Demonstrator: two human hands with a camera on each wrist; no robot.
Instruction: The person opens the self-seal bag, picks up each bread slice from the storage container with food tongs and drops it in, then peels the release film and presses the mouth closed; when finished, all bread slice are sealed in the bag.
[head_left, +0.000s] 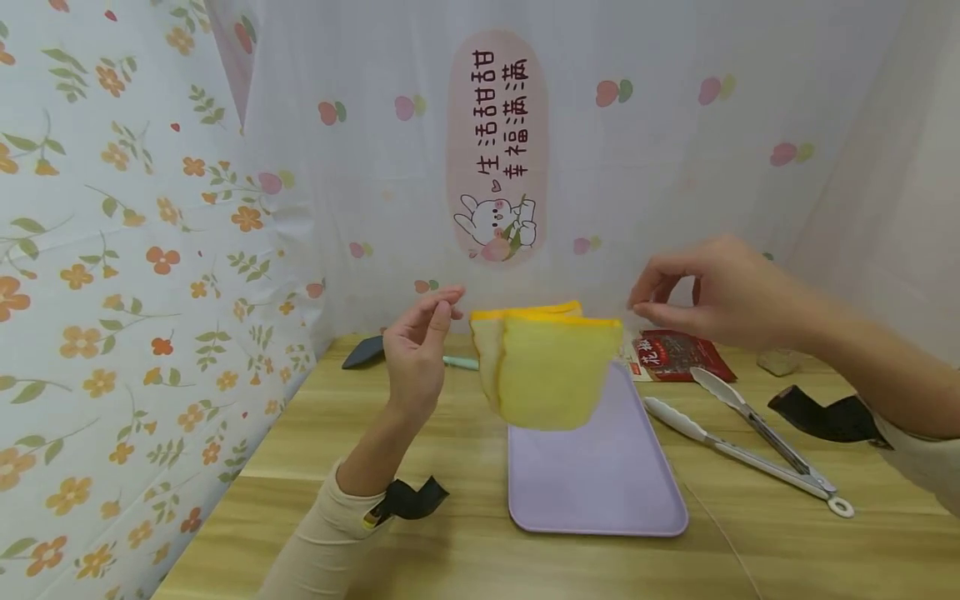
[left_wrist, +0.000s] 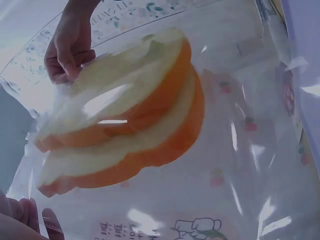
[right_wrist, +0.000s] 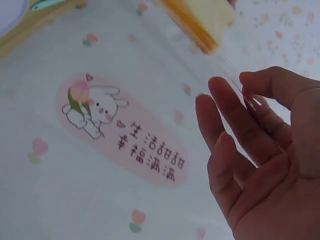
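Two pale yellow bread slices with orange crusts hang in the air between my hands, inside a clear plastic bag that shows mostly by its glints in the left wrist view. At the bag's left side, my left hand pinches the film between thumb and fingers. My right hand pinches the opposite side; in the right wrist view its thumb and forefinger meet at the film's edge, the other fingers loosely bent. Neither hand touches the bread itself. Below the slices lies a lilac tray, partly hidden by them.
Metal tongs with white tips lie right of the tray. Behind them are a red spice packet and a small clear object. A dark spatula head and a mint-green handle lie at the back left. Patterned curtains surround the wooden table.
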